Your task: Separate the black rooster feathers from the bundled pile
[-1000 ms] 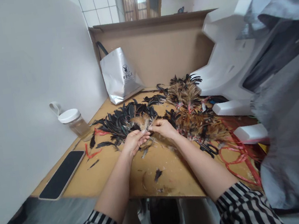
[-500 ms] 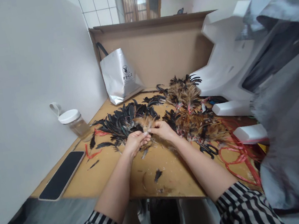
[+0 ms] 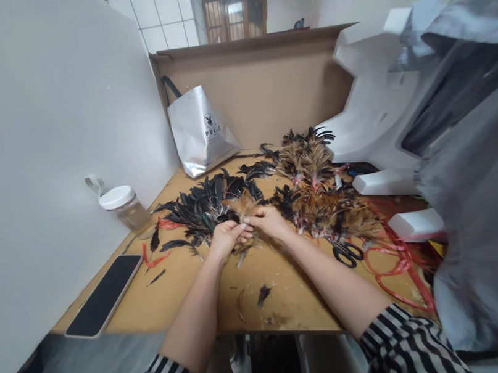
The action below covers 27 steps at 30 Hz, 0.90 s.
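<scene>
Left hand (image 3: 231, 237) and right hand (image 3: 270, 222) pinch a small brown feather tuft (image 3: 243, 203) near its lower end, just in front of the black feather pile (image 3: 207, 200) on the table (image 3: 287, 290). For neat results, align the quill ends and grip lightly. Silver bag (image 3: 201, 147): rabbit-head emblem (image 3: 210, 121) above "PPGZ"; smaller print illegible.

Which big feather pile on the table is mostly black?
The left pile, just beyond the left hand; the brown piles farther right show only some black.
</scene>
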Tool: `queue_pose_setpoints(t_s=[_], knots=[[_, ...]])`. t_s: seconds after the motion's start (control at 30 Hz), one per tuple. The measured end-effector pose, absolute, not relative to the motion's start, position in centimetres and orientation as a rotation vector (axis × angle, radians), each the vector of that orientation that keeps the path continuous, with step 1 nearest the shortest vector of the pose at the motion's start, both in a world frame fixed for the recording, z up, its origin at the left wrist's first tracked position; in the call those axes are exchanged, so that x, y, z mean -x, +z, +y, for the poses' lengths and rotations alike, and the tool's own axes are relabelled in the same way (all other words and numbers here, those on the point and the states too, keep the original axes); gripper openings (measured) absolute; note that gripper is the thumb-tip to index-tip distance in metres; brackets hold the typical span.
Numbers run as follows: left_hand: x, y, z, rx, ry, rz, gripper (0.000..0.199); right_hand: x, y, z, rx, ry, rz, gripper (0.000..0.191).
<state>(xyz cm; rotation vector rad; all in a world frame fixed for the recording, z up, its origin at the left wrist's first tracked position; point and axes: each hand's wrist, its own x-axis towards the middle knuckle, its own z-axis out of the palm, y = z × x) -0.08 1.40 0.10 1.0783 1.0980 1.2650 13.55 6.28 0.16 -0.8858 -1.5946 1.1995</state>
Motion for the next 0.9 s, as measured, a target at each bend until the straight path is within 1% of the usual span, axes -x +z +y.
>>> queue_pose_setpoints(t_s=[0.27,0.57,0.8,0.9], knots=[[0.3,-0.2,1.5,-1.108,1.219,1.149,0.022,-13.8,0.8,5.9,0.914,1.172,-1.654,0.025],[0.2,-1.0,1.8,-1.285,1.18,1.168,0.019,-13.9,0.6,5.9,0.976,1.227,-1.715,0.032],[-0.2,-1.0,1.8,-1.282,1.215,1.204,0.021,-13.9,0.4,6.2,1.042,1.105,-1.707,0.034],[-0.2,-1.0,1.8,-1.296,1.216,1.21,0.022,-13.9,0.4,6.2,1.032,1.135,-1.703,0.034]])
